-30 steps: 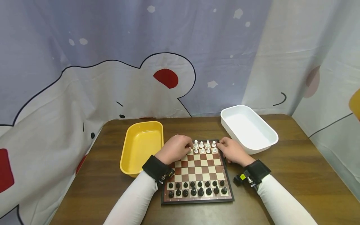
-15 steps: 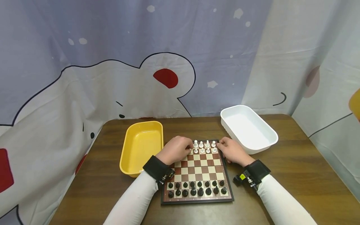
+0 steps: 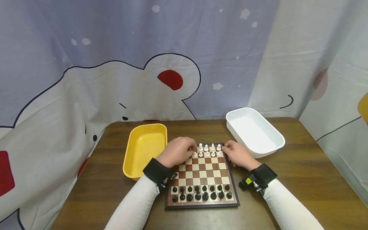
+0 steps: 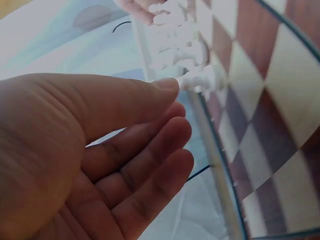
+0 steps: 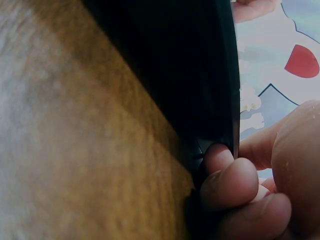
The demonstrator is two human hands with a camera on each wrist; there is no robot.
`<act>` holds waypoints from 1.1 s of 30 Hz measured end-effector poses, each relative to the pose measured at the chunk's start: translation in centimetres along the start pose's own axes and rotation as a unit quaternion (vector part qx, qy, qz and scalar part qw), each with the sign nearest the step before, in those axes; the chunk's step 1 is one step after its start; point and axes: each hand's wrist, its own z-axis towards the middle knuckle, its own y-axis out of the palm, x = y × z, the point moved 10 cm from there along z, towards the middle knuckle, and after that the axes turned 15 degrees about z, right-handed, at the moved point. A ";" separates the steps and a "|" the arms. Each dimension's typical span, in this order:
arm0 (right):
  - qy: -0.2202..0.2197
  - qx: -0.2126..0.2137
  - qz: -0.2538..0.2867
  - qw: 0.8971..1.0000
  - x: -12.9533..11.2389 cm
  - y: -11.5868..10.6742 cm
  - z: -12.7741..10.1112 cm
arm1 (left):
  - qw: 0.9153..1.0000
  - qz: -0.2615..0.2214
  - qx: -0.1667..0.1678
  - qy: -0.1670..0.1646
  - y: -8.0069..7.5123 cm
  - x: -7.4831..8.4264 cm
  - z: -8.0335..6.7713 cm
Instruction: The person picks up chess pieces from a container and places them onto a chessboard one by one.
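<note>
A chessboard [image 3: 201, 174] lies on the table; white pieces [image 3: 212, 150] stand on its far rows and black pieces [image 3: 201, 193] on its near rows. My left hand [image 3: 179, 150] hovers over the far-left corner and hides the white pieces there. In the left wrist view its fingers [image 4: 100, 140] are loosely bent, the palm is empty, and one fingertip touches the head of a white pawn [image 4: 197, 81]. My right hand [image 3: 237, 155] holds the board's right edge. The right wrist view shows its fingers [image 5: 240, 185] curled round the black rim [image 5: 200, 75].
A yellow tray [image 3: 127, 159] stands left of the board and a white tray [image 3: 250, 129] at the back right, both with nothing in them. The wooden table [image 3: 302, 166] runs to a printed curtain behind. Black wrist straps sit on both forearms.
My left hand has drawn slightly back and left, uncovering one more white pawn beside its fingertips. The right hand and the board have stayed put.
</note>
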 end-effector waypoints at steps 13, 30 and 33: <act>0.000 -0.003 0.006 1.000 0.0 0.0 0.0 | 0.997 -0.037 0.045 -0.058 -3.3 -3.2 -1.2; 0.009 -0.002 0.009 1.000 0.1 0.0 0.1 | 0.993 -0.047 0.047 -0.101 -4.2 -8.2 -3.8; 0.011 -0.003 0.010 1.000 0.0 0.0 0.1 | 0.992 -0.045 0.049 -0.110 -4.4 -9.2 -4.5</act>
